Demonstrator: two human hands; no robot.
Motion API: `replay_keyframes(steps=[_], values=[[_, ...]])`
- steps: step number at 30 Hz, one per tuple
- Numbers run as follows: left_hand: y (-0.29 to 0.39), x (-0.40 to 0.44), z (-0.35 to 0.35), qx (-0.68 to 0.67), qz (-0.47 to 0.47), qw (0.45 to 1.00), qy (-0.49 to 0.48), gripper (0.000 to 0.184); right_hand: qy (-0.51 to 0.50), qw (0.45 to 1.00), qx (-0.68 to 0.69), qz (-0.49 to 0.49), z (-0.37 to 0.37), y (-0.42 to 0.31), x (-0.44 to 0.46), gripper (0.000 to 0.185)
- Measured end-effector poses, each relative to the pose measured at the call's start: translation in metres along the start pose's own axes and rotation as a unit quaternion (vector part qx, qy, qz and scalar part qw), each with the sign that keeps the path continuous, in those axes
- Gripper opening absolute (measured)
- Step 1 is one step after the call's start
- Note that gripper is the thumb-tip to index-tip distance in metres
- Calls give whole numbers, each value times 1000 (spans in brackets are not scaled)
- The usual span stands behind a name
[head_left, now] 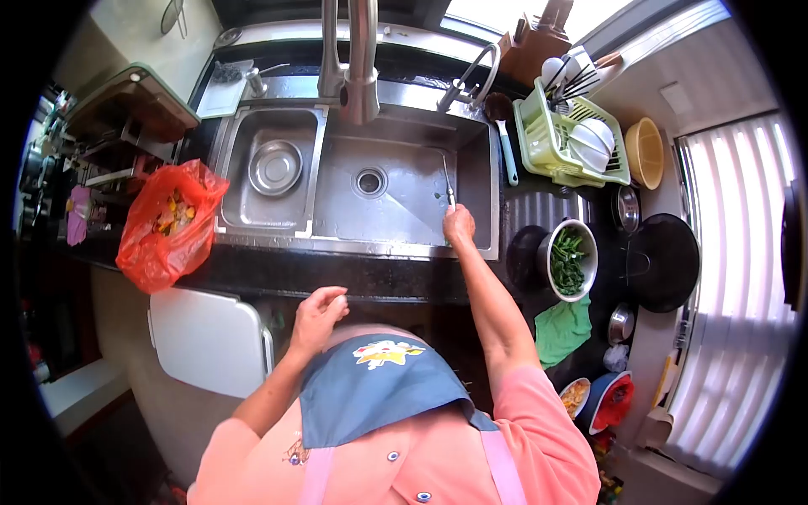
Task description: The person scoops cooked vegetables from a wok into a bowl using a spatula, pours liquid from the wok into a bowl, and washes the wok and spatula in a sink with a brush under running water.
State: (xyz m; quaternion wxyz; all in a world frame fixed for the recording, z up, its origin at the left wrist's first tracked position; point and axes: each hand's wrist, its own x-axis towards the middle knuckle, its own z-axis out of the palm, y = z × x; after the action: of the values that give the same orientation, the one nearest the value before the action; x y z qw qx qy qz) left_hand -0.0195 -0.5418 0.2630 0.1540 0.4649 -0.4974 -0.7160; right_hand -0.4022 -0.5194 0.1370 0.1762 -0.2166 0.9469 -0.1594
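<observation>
My right hand (459,225) reaches over the front of the sink's large basin and is closed round the handle of what looks like a slim knife (448,178). The tool's thin metal end points away toward the back of the basin. A few small green scraps (438,195) lie beside it. My left hand (319,317) hangs in front of the counter edge near my apron (337,404), fingers loosely bent and a little apart, with nothing visible in it. The steel sink (345,181) has wet walls and a round drain (369,182).
A metal bowl (275,167) sits in the small left basin, and a red bag (168,244) with food scraps stands left. On the right are a bowl of greens (569,263), a green cloth (562,331), a dish rack (539,143) and a black lid (663,263). The faucet (362,93) overhangs the sink.
</observation>
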Motion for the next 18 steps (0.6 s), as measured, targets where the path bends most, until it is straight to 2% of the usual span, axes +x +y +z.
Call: replay_keyframes(steps=[5,8,11,13,14,15,16,18], values=[[-12,-2,-42,-22,-56,998,31,25,-77,984,-97,126,27,4,18,34],[-11,3,-51,-11,-67,998,14,24,-128,975,-105,150,30,20,38,35],[10,6,-38,3,-63,997,-33,24,-79,985,-91,119,22,11,35,35],[26,10,-25,22,-60,995,-71,24,-96,992,-72,-24,-42,-40,-14,44],[34,14,-14,32,-58,992,-103,24,19,994,-21,-102,-30,-32,-27,46],[41,17,-3,37,-51,989,-131,24,72,982,62,-164,-39,-35,-51,46],[40,21,6,48,-24,985,-165,26,142,946,154,-246,-40,-30,-67,46],[46,21,31,67,1,973,-221,26,172,924,220,-261,-95,-36,-131,42]])
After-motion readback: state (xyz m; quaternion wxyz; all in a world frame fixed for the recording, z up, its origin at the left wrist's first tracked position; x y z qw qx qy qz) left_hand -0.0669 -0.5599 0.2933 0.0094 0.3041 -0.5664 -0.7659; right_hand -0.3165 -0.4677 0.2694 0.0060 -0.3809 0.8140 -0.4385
